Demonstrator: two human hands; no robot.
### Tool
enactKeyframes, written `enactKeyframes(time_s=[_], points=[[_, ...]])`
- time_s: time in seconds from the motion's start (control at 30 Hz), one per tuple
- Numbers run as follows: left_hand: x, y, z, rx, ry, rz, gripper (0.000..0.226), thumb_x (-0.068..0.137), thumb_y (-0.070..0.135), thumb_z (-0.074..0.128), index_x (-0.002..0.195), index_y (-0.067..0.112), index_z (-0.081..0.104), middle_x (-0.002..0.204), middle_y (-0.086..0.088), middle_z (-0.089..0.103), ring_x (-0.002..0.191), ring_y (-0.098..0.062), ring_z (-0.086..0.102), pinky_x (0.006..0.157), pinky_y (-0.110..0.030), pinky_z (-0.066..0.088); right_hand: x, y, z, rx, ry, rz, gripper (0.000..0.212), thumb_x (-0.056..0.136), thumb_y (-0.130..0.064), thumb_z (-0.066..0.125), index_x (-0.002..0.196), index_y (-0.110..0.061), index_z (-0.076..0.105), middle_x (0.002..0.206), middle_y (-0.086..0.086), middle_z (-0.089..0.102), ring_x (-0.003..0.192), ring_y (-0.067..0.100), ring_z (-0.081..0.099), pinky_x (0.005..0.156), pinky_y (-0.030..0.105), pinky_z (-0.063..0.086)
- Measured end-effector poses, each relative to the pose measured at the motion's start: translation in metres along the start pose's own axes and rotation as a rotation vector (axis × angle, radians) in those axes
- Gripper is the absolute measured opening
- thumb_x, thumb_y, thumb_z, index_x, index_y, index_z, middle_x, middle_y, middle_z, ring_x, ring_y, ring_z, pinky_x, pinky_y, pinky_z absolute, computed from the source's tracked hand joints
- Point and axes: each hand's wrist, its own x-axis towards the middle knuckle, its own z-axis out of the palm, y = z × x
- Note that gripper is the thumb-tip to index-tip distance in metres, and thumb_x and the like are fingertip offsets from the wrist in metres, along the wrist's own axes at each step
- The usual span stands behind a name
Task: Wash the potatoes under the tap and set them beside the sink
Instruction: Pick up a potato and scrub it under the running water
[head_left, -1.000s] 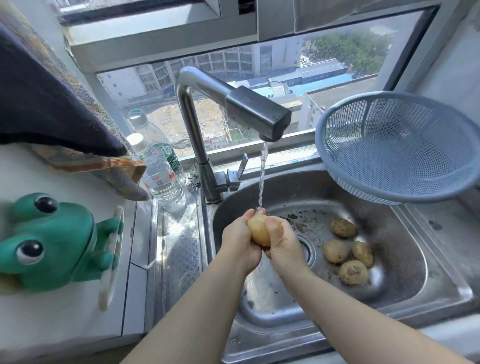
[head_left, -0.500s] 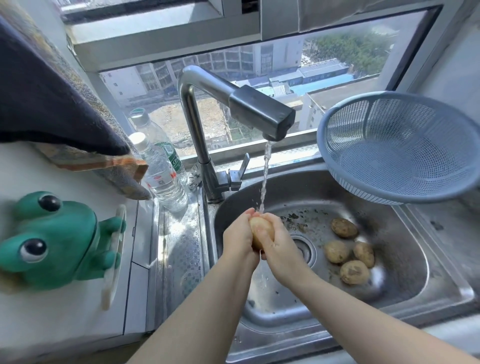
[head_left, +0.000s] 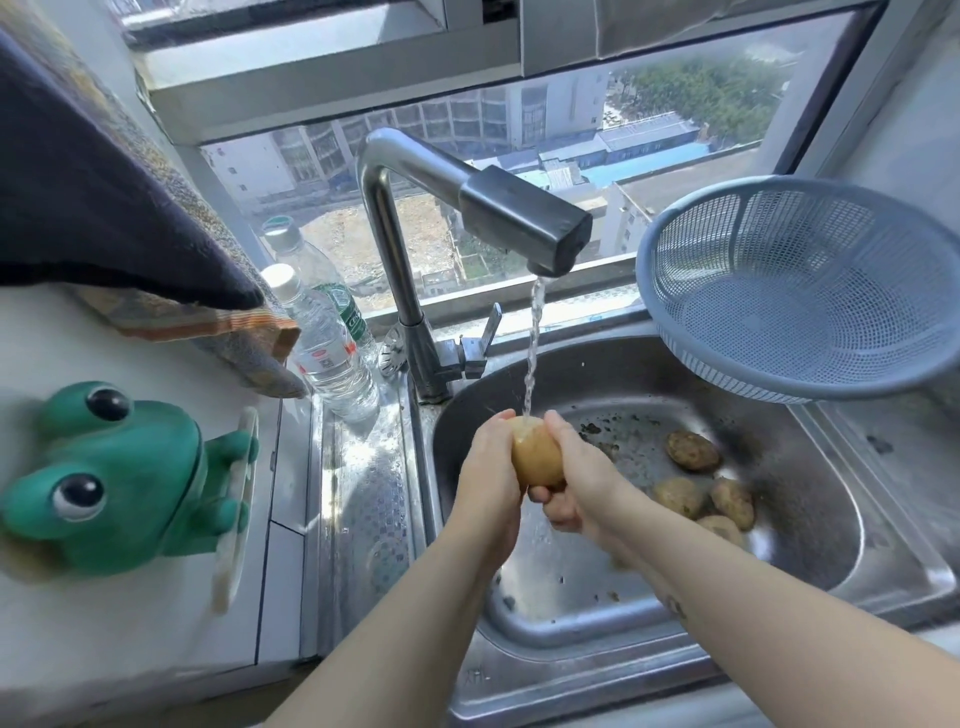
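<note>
Stainless steel sink (head_left: 571, 587), oval basin, fills centre-R of view. Textured steel drainer strip (head_left: 363, 493) runs along its L edge. Dark navy cloth (head_left: 104, 208) hangs at upper L above white counter (head_left: 78, 649). Blue plastic mesh colander (head_left: 779, 291) perched tilted at sink's rear R corner, lower rim overhanging basin. Green frog-shaped figure (head_left: 114, 483) on counter, off sink's L edge. Chrome tap w/ dark square spout head (head_left: 384, 249) stands at basin's rear L corner, running. Thin water stream (head_left: 532, 353) falls into basin. Two clear plastic water bottles (head_left: 332, 364), white caps, upright at rear end of drainer, just L of tap base.

Both hands over basin, under spout. Left hand (head_left: 488, 483) wraps L side of pale yellow-brown oval potato (head_left: 535, 454), thumb near top end. Right hand (head_left: 576, 483) clamps R side, fingers curled beneath lower end. Potato held clear of basin floor. Long axis near upright: top end tipped slightly L toward tap, lower end toward person. Stream hits top end; skin wet.

Four dirt-brown potatoes (head_left: 692, 451) lie on basin floor toward R edge: one apart to rear, three close together. Dark dirt specks (head_left: 592, 428) on floor near rear wall.
</note>
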Motion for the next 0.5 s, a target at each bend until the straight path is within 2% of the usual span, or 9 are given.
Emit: enactKeyframes(time_s=[0.07,0.13,0.2,0.3,0.37,0.43,0.5], points=[[-0.004,-0.008,-0.010,0.132,-0.166,0.090,0.031,0.097,0.029,0.050,0.127,0.025,0.044,0.108,-0.005,0.060,0.093,-0.020,0.061,0.087,-0.032,0.052,-0.003,-0.004,-0.004,0.088,-0.096,0.161,0.056,0.094,-0.061,0.030,0.082,-0.010,0.050,0.048,0.005,0.042,0.032,0.010,0.027,0.037,0.016,0.020],[-0.004,-0.015,-0.016,0.204,-0.235,0.143,0.049,0.090,0.027,0.063,0.132,0.025,0.038,0.115,-0.011,0.061,0.098,-0.021,0.063,0.092,-0.034,0.052,-0.006,-0.005,-0.003,0.088,-0.113,0.188,0.057,0.094,-0.061,0.028,0.078,-0.011,0.048,0.044,0.003,0.042,0.031,0.009,0.026,0.037,0.016,0.022],[-0.001,-0.016,-0.014,0.157,-0.178,0.156,0.064,0.072,0.031,0.076,0.127,0.024,0.043,0.114,-0.015,0.062,0.090,-0.021,0.065,0.080,-0.032,0.056,-0.009,-0.005,0.001,0.070,-0.075,0.146,0.055,0.095,-0.061,0.028,0.083,-0.012,0.050,0.047,0.003,0.043,0.032,0.010,0.028,0.039,0.017,0.024],[0.004,-0.016,-0.001,0.035,-0.023,0.146,0.065,0.059,0.036,0.076,0.116,0.014,0.055,0.104,-0.015,0.064,0.078,-0.021,0.064,0.053,-0.027,0.051,-0.011,-0.001,0.006,0.001,-0.040,0.038,0.052,0.097,-0.058,0.026,0.096,-0.014,0.054,0.056,0.006,0.043,0.036,0.011,0.031,0.041,0.019,0.025],[0.008,-0.014,0.004,-0.043,0.066,0.126,0.043,0.070,0.033,0.072,0.103,0.009,0.060,0.089,-0.013,0.063,0.065,-0.020,0.059,0.041,-0.022,0.040,-0.014,0.001,0.009,-0.093,-0.021,-0.069,0.048,0.098,-0.055,0.025,0.101,-0.017,0.054,0.059,0.007,0.043,0.036,0.010,0.032,0.040,0.019,0.024],[0.010,-0.013,0.007,-0.117,0.147,0.068,0.013,0.086,0.024,0.062,0.083,0.011,0.060,0.073,-0.008,0.058,0.054,-0.018,0.053,0.037,-0.018,0.033,-0.013,0.004,0.010,-0.194,-0.017,-0.179,0.046,0.100,-0.049,0.025,0.104,-0.012,0.053,0.062,0.008,0.043,0.033,0.008,0.034,0.037,0.017,0.025],[0.011,-0.008,0.007,-0.173,0.203,-0.045,0.019,0.089,0.024,0.055,0.073,0.015,0.059,0.065,-0.005,0.057,0.050,-0.018,0.051,0.037,-0.017,0.033,-0.011,0.007,0.012,-0.308,-0.014,-0.253,0.045,0.098,-0.050,0.029,0.102,-0.010,0.049,0.066,0.006,0.046,0.035,0.005,0.039,0.038,0.020,0.031]])
